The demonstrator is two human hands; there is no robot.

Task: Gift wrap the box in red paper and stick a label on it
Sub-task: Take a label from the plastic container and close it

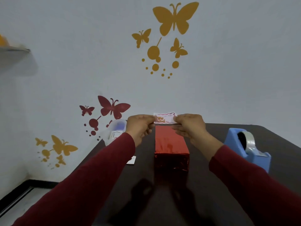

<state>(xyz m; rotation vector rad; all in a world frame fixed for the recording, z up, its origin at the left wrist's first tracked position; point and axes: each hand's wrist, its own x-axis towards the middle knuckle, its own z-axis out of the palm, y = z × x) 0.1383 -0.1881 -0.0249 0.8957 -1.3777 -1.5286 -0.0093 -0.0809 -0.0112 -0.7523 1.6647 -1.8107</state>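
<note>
One box [171,149], a long rectangular block wrapped in glossy red foil paper that creases and shines on its near end, lies lengthwise at the middle of the dark, smooth worktop [203,201]. Two arms in dark red sleeves reach over it from the near edge. At 9 o'clock of the box's near end a small white paper piece [131,160] lies flat, partly hidden by the left sleeve. At 3 o'clock of the box stands one blue plastic tape dispenser [247,148], rounded and blocky, carrying one roll of clear shiny tape.

Above the box's far end, one label [165,118], a small white paper rectangle with a wavy red border and orange print, is held up off the foil. The left hand [139,127] pinches its left edge at 9 o'clock and the right hand [189,126] pinches its right edge at 3 o'clock, the other fingers loosely curled.

At 10 o'clock of the box, behind the left hand, one translucent plastic container [114,130] sits at the worktop's far corner with a label sheet at its front. Beyond, on the pale wall, are flat butterfly decals [175,18] in mustard and dark red.
</note>
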